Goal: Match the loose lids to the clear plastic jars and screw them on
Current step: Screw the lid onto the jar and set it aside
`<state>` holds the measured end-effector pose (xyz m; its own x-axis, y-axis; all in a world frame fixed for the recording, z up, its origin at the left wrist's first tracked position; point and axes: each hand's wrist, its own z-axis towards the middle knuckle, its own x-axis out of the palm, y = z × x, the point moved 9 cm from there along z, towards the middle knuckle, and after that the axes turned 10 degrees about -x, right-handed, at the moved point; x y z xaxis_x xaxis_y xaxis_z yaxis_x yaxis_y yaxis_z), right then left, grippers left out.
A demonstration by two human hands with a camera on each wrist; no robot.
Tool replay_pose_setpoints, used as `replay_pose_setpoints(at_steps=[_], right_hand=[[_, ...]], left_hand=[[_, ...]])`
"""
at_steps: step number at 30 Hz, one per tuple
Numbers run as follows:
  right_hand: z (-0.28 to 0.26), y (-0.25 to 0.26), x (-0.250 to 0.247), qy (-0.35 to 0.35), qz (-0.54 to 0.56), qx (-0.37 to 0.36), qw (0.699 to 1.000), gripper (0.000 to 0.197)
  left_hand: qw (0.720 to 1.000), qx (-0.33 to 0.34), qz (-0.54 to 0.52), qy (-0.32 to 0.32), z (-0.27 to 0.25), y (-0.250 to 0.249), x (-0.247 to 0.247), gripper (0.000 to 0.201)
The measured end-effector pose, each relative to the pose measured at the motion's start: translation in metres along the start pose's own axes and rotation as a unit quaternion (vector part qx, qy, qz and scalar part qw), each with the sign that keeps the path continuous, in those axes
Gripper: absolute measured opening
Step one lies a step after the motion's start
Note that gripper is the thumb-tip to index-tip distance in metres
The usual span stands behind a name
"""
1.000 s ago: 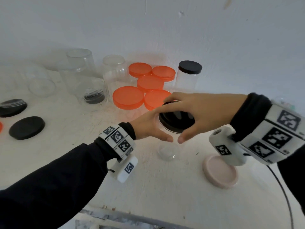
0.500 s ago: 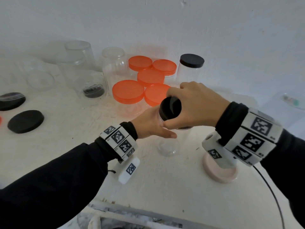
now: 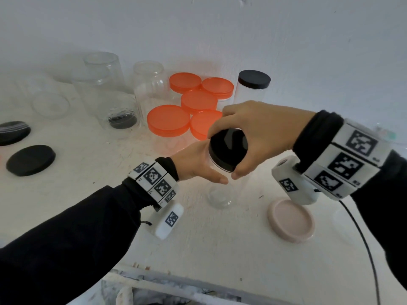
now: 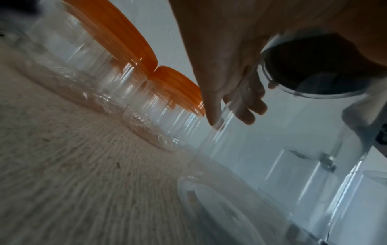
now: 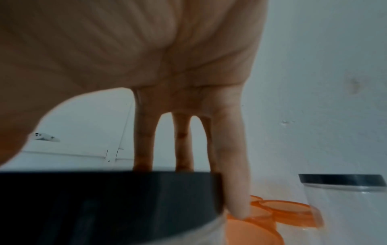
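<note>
Five orange-lidded jars [image 3: 168, 121] are crowding the far side of the white table [image 3: 198, 249], a finished black-lidded jar [image 3: 253, 84] is standing at their right, a pink lid [image 3: 290, 223] is lying near right, and a loose black lid [image 3: 30, 160] is sitting far left. The left hand [image 3: 196, 165] is wrapping the clear jar [image 3: 220, 194] at centre, and the right hand [image 3: 257, 133] is gripping the black lid [image 3: 228, 148] on top. Since half a second ago the right hand's fingers are spreading wider round the rim, exposing more lid. The jar is standing upright, long axis vertical, mouth upward.
</note>
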<state>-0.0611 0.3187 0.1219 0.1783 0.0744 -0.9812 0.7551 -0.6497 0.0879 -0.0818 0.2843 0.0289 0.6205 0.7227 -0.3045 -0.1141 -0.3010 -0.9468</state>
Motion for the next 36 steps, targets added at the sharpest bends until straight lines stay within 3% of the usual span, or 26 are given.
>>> replay_pose_setpoints(at_steps=[5,9,12,14,16,24,32,34,36], right_hand=[[-0.005,-0.007,0.003,-0.078,-0.012,0.081,0.994,0.062],[-0.009,-0.006,0.002,-0.100,-0.039,0.144,0.984,0.066],[-0.010,-0.005,0.004,-0.031,-0.055,0.127,0.990,0.065],[-0.012,-0.002,0.010,0.054,0.005,0.078,0.996,0.072],[-0.011,0.003,0.011,0.091,0.038,0.031,0.995,0.080],[-0.004,0.007,0.000,-0.025,-0.008,-0.001,1.000,0.065],[-0.010,0.000,0.001,-0.104,-0.038,0.128,0.986,0.062],[-0.012,0.001,0.003,-0.092,-0.044,0.128,0.987,0.062],[-0.015,-0.001,0.009,-0.022,-0.021,0.109,0.994,0.066]], left_hand=[[1.000,0.008,-0.017,-0.014,-0.002,0.001,0.002,0.067],[1.000,0.014,-0.027,-0.001,-0.004,0.000,0.004,0.061],[1.000,0.009,-0.007,-0.004,-0.005,-0.003,0.003,0.066],[1.000,0.003,0.006,-0.010,-0.005,-0.002,0.002,0.067],[1.000,0.000,0.001,-0.011,-0.003,0.000,0.000,0.072],[1.000,0.006,-0.019,-0.014,-0.006,-0.002,0.003,0.067],[0.999,0.019,-0.026,0.004,-0.007,-0.002,0.005,0.061],[1.000,0.017,-0.018,0.003,-0.008,-0.004,0.006,0.060],[1.000,0.012,-0.003,-0.004,-0.008,-0.005,0.005,0.064]])
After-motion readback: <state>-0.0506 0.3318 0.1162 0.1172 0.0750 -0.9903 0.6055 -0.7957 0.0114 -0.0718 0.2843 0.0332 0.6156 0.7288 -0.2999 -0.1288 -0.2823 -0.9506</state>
